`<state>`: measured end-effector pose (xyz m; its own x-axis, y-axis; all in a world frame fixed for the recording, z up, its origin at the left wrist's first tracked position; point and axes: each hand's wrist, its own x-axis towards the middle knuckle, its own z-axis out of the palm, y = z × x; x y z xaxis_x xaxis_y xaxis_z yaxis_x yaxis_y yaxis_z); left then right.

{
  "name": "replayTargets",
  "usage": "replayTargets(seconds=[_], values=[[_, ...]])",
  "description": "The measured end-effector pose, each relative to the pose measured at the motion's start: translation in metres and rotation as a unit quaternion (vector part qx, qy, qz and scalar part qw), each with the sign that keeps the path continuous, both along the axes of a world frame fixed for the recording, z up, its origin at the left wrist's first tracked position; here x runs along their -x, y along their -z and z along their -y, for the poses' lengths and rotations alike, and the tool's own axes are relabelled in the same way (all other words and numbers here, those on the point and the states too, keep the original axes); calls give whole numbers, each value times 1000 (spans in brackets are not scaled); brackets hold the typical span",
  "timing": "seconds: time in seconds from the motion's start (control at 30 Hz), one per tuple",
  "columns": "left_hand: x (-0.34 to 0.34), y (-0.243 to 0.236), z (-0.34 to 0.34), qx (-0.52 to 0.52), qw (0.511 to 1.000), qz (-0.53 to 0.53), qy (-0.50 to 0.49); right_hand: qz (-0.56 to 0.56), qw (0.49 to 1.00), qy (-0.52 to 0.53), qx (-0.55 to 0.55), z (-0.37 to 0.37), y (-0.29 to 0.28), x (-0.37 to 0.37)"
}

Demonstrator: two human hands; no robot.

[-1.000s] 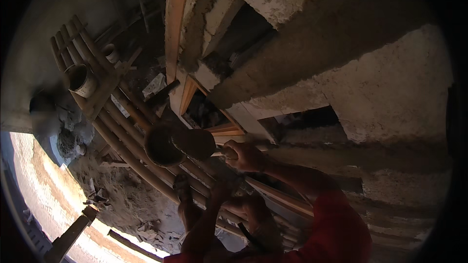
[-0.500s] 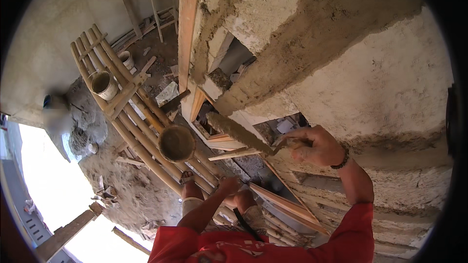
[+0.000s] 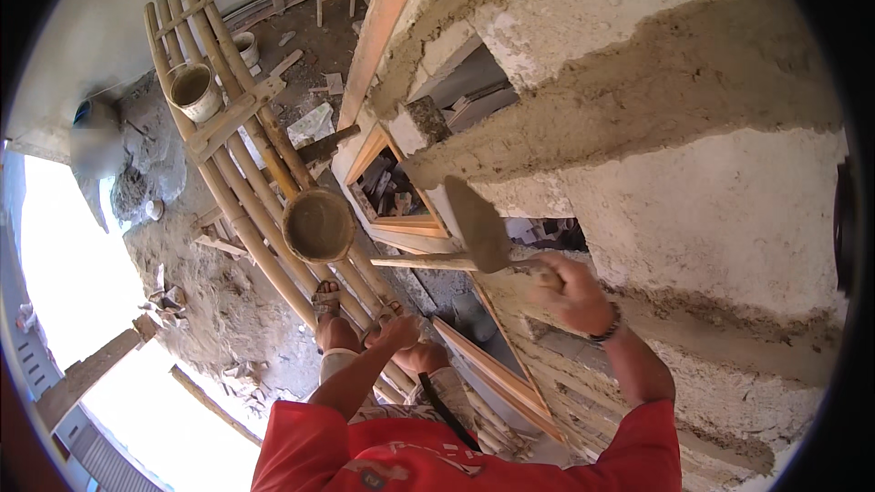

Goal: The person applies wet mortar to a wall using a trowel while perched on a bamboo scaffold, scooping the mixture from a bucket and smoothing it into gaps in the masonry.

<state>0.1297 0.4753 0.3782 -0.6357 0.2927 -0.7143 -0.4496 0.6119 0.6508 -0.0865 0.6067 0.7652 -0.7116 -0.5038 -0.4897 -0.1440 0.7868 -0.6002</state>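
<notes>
My right hand [image 3: 574, 296] is closed around the handle of a trowel [image 3: 476, 226]. The trowel's blade is coated in grey-brown mortar and held in front of the wall, just below the lower end of a damp mortar band [image 3: 583, 118]. My left hand [image 3: 397, 333] hangs low in front of my legs; its fingers are too small and blurred to read. A round bucket [image 3: 319, 226] with mortar inside stands on the bamboo scaffold [image 3: 246, 228], left of the trowel. A thin wooden strip [image 3: 421, 261] shows beside the blade's lower end.
Farther along the scaffold sits another bucket [image 3: 195, 93] on a wooden crosspiece [image 3: 239, 118]. A wooden window frame [image 3: 365, 164] and rectangular openings [image 3: 469, 87] break the rough wall [image 3: 684, 191]. Below lies ground with rubble [image 3: 169, 296]. My feet [image 3: 328, 296] are on the bamboo poles.
The trowel has turned so its blade shows broader and points more upward. My right hand has shifted slightly down. The whole view has tilted, and my left hand shows a little farther left.
</notes>
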Motion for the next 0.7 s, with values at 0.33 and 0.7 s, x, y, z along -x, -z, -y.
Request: replayTargets(seconds=[0.33, 0.7], values=[[-31, 96, -5, -2, 994, 82, -71, -106, 948, -257, -157, 132, 488, -16], [-14, 92, -5, -52, 987, -5, -154, -53, 955, -261, -131, 238, 700, -8]])
